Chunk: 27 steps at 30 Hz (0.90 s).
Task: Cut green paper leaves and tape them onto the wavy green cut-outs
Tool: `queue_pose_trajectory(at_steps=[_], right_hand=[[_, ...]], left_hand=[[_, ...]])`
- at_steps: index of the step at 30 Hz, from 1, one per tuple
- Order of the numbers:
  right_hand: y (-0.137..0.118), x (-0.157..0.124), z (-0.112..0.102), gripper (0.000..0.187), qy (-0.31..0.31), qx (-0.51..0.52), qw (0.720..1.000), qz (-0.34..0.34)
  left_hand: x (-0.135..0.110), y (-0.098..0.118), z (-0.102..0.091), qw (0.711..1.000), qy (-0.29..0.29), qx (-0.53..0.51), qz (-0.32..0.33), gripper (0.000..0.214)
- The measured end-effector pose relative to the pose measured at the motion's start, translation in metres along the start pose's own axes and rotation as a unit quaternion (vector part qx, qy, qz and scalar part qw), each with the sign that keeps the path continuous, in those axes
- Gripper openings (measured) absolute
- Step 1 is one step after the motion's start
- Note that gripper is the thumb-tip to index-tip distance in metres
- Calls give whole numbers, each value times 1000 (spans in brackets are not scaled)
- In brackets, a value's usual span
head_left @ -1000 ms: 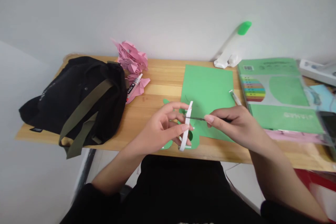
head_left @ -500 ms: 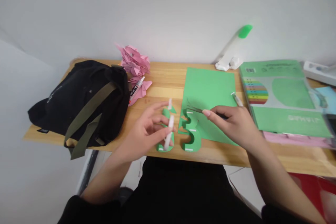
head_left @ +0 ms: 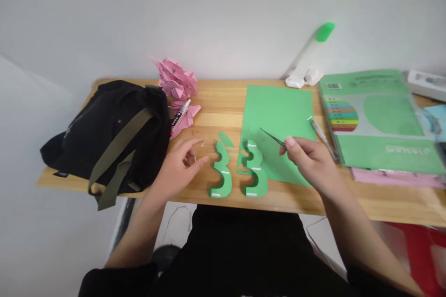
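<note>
My right hand point(head_left: 308, 160) grips thin dark tweezers point(head_left: 273, 137), their tip pointing up and left over a green paper sheet point(head_left: 278, 111). My left hand point(head_left: 183, 162) hovers left of the green shapes, thumb and forefinger apart and the other fingers curled around a small pale thing, mostly hidden. Two wavy green paper shapes stand side by side, a left one point(head_left: 226, 184) and a right one point(head_left: 260, 182), with white strips on their upper faces. A green leaf-shaped piece point(head_left: 226, 139) lies above the left shape.
A black bag point(head_left: 128, 125) fills the table's left end, beside crumpled pink paper point(head_left: 176, 79) and a glue tube point(head_left: 180, 113). A utility knife point(head_left: 322, 137) lies by a green paper pack point(head_left: 386, 148). A white-and-green tool point(head_left: 303, 76) leans against the wall.
My left hand has drawn back to the left, uncovering the left green shape; the white pieces at its fingers no longer show clearly. The tweezers have moved up and right, away from the right shape.
</note>
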State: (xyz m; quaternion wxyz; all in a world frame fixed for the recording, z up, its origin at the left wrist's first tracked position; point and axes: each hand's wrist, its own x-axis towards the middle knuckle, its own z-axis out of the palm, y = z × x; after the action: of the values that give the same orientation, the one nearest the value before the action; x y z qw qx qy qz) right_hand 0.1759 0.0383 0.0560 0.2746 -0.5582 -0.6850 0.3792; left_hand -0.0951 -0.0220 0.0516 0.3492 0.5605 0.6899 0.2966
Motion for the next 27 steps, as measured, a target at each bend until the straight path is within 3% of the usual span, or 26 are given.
queue_pose_trajectory(at_steps=[3,5,7,13,18,23,27], right_hand=[[-11,-1,13,47,-48,146,988,13],[-21,-1,21,38,-87,189,978,13],[-30,-2,25,31,-110,194,975,8],[-36,-6,26,23,-99,204,974,-1],[-27,-9,28,22,-49,277,959,38],[-29,-11,28,23,-31,276,960,37],[-27,-14,26,22,44,160,986,-9]], left_hand=[[-5,22,8,972,-114,-202,-30,26],[-5,34,16,943,-179,-276,-54,24],[-5,39,24,925,-202,-314,-66,23],[-3,39,37,914,-178,-355,-84,23],[-4,42,43,952,-72,-297,-14,22],[-5,44,50,956,-95,-274,34,14],[-6,45,53,944,-88,-313,49,13]])
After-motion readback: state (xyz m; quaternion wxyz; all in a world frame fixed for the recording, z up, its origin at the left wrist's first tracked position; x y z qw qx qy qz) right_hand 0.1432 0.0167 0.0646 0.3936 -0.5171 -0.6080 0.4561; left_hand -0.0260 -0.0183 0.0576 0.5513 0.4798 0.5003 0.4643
